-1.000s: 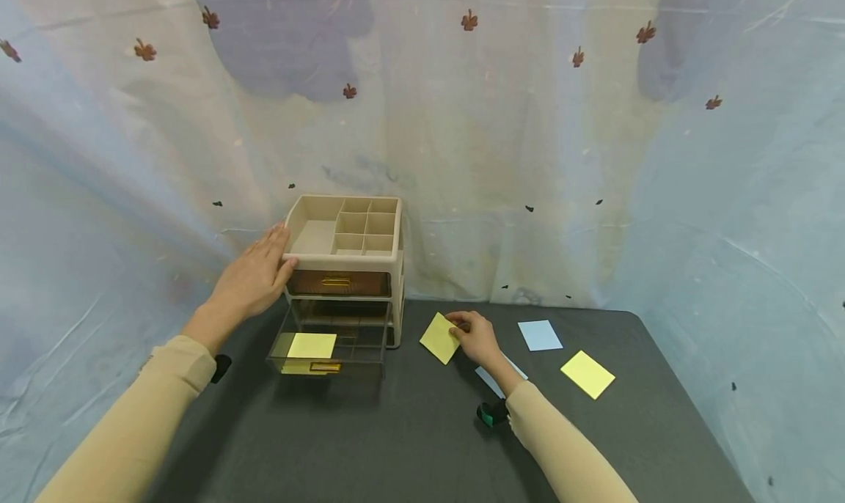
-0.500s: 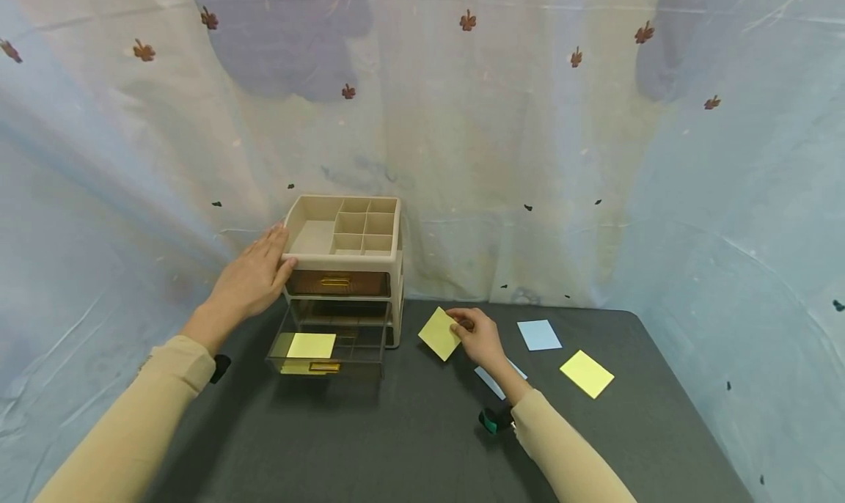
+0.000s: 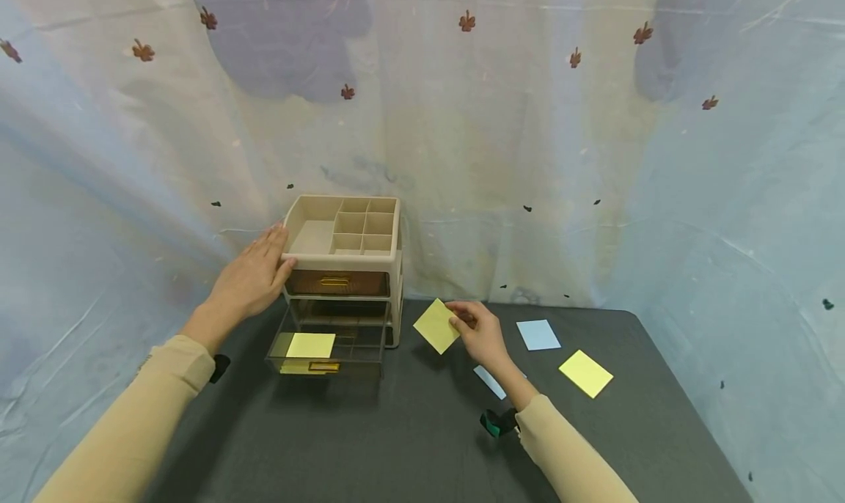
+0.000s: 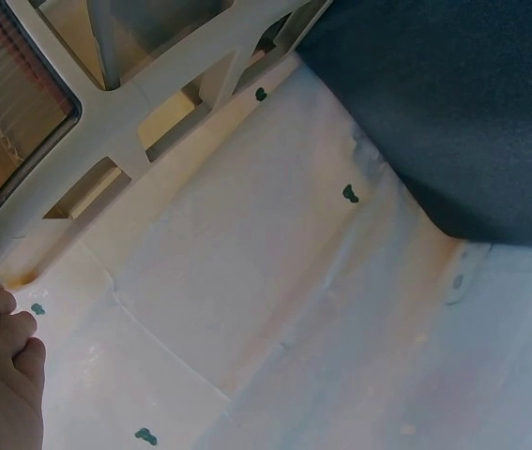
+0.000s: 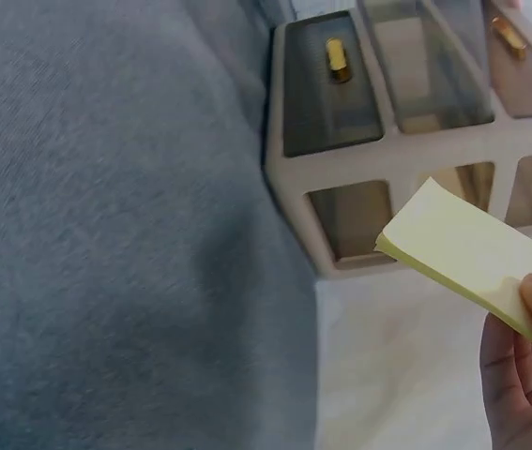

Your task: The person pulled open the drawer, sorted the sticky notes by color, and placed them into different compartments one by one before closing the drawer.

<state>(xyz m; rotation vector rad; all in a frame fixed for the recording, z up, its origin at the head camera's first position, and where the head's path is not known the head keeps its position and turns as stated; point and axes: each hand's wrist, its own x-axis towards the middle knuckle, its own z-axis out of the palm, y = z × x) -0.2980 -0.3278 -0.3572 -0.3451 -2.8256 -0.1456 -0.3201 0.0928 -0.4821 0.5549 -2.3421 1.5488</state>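
Observation:
A small beige drawer organizer stands at the back left of the table, its clear middle drawer pulled out. Inside that drawer lies a yellow sticky note pad. My left hand rests against the organizer's left side, fingers extended and thumb at the front edge; its fingers show at the lower left in the left wrist view. To the right of the organizer, my right hand pinches another yellow sticky note pad by one corner, between thumb and fingers, above the table.
A blue sticky note pad and a yellow one lie on the dark table at the right. Another blue pad is partly hidden under my right forearm. A patterned curtain hangs close behind the table.
My right hand has lifted the yellow sticky note pad a little upward and away from me. My left hand and the open drawer stay in place.

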